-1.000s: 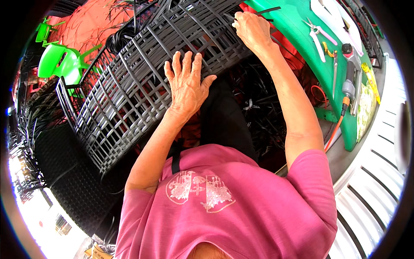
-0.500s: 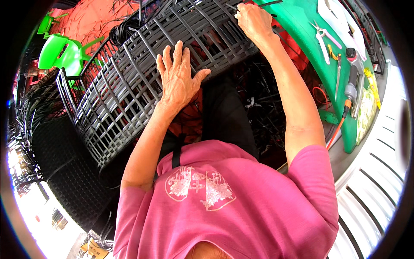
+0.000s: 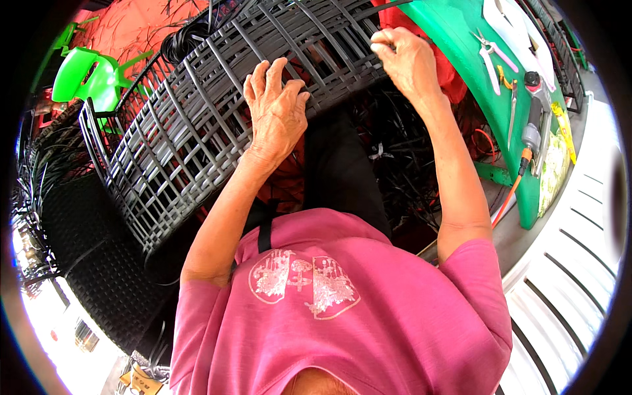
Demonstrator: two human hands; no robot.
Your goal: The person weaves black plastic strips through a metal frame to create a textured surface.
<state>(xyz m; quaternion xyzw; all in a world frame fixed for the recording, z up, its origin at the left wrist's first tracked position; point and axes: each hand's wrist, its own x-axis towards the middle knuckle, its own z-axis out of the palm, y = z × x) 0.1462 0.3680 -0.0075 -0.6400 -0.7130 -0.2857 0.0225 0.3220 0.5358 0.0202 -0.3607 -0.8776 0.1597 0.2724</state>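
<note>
A dark grey woven panel [image 3: 178,151] of flat plastic strips, laid over a frame of crossing ribs, slants across in front of me. My left hand [image 3: 275,115] rests on its near side, fingers bent and somewhat apart, the thumb close to the index finger. No held thing shows in it. Beside the panel's right end is my right hand [image 3: 413,66], with thumb and fingertips brought together toward the weave. Whether a strip lies between those fingertips cannot be made out.
A green table [image 3: 461,39] on the right bears pink-handled snips [image 3: 490,62] and a grey tool with an orange cord [image 3: 532,125]. Bright green chair [image 3: 85,79] at far left; coiled black strips [image 3: 187,43] behind the panel; dark woven piece [image 3: 99,270] at left.
My right hand has come nearer and slightly right, away from the panel's far edge. The left hand's spread fingers have curled, and its thumb has drawn in.
</note>
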